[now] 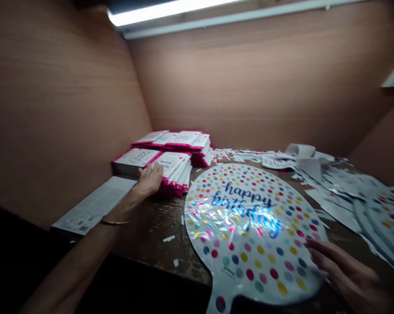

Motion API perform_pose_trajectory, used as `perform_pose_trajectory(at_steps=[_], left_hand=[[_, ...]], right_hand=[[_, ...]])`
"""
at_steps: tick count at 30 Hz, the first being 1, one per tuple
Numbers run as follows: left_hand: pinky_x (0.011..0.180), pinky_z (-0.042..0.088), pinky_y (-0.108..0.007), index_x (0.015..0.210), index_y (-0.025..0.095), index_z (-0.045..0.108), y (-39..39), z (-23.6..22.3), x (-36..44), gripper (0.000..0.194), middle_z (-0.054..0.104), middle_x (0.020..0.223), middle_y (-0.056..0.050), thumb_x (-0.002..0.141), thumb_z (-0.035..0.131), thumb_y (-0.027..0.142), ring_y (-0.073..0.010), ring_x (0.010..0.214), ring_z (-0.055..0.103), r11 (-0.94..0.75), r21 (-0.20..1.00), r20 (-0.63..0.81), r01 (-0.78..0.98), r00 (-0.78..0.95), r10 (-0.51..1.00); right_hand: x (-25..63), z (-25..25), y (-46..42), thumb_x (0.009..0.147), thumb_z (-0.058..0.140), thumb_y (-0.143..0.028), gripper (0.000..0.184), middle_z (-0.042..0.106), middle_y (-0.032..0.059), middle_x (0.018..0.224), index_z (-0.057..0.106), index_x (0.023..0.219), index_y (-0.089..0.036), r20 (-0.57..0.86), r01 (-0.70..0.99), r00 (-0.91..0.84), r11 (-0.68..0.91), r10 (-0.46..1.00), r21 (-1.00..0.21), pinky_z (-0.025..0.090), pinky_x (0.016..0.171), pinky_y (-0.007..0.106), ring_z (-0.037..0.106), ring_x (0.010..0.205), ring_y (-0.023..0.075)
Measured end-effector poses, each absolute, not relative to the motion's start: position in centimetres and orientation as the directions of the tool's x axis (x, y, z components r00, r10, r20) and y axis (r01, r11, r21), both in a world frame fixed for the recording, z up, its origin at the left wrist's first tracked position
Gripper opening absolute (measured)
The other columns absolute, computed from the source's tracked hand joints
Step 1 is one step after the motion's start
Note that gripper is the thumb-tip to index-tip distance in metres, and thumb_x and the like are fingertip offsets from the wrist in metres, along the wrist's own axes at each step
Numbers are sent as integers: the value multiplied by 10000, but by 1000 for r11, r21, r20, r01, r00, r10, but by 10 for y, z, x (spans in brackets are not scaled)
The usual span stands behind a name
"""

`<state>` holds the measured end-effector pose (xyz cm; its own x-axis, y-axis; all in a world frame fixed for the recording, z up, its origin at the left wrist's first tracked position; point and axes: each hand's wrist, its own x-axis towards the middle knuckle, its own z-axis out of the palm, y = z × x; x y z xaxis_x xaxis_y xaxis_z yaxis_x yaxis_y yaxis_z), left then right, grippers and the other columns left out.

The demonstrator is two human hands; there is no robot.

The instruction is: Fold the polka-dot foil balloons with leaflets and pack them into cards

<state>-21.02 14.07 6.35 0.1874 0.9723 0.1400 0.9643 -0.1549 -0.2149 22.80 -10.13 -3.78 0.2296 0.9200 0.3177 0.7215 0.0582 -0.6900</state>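
**Loads of party stuff in one tight corner**

Going left to right here. Far left, a flat white printed sheet [92,205] lies on the dark workbench [157,235], well left of the round foil balloon [249,226], which is my reference point for everything else.

Closer to the balloon, the left hand [149,181] is spread open, palm down, with its fingers [153,172] pressed against the front stacks of pink-edged white packets [174,172]. It's touching them, but there's no real grip that I can see. A thin bracelet [114,222] sits on that wrist. A second row of the same packets [184,141] is behind those, beyond the balloon's top left.

Next comes the balloon itself, lying flat on the bench, white with multicoloured polka dots and shiny blue "happy birthday" lettering. Its tab points toward the camera.

The right hand [342,272] is at the balloon's lower right edge, fingers loosely open, tips on the rim, not pinching anything as far as I can tell.

Right of the balloon there's a messy heap of white offcuts [341,192], and matching foil balloons [386,222] overlap at the far right.
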Motion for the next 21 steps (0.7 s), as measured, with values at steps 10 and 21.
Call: perform_pose_trajectory(at_steps=[10, 21], left_hand=[[1105, 121, -466, 1366, 127, 332, 41, -13, -53, 476, 259, 1454, -129, 931, 360, 319, -255, 1367, 144, -824, 327, -28, 462, 877, 480], [1086, 141, -478, 1263, 141, 452, 43, -24, -54, 371, 362, 1399, -125, 945, 326, 286, -263, 1348, 205, -767, 466, 1, 440, 867, 498]], right_hand=[[96, -21, -109, 764, 656, -289, 417, 513, 107, 1191, 547, 1158, -204, 323, 793, -225, 365, 919, -487, 433, 893, 437, 464, 1084, 276], [80, -28, -90, 787, 638, -174, 109, 593, 11, 823, 665, 880, -226, 295, 684, -246, 381, 923, -622, 447, 795, 365, 540, 793, 176]])
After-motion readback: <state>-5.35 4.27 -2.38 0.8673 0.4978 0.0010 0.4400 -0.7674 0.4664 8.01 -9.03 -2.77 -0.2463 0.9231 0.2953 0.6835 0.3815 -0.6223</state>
